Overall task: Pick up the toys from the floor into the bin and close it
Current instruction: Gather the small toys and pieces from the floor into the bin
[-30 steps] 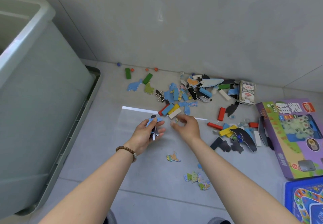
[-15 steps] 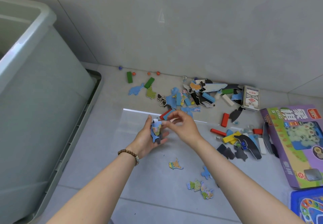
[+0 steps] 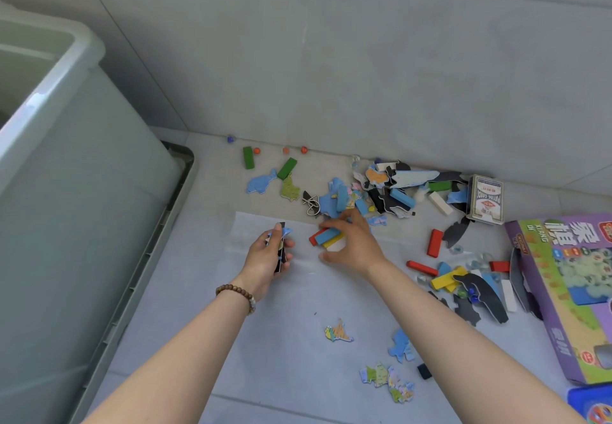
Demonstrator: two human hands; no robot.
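Puzzle pieces (image 3: 281,239) gripped in left hand (image 3: 265,261); coloured blocks (image 3: 326,236) beneath open right hand (image 3: 357,244).

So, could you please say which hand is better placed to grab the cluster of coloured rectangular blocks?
Right. The right hand is spread over the coloured rectangular blocks, while the left hand is full, gripping a stack of flat puzzle pieces.

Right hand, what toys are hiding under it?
Under the right hand lie blocks side by side: red, blue, yellow and white. Only their left ends show. The hand covers the rest, so anything else beneath cannot be seen.
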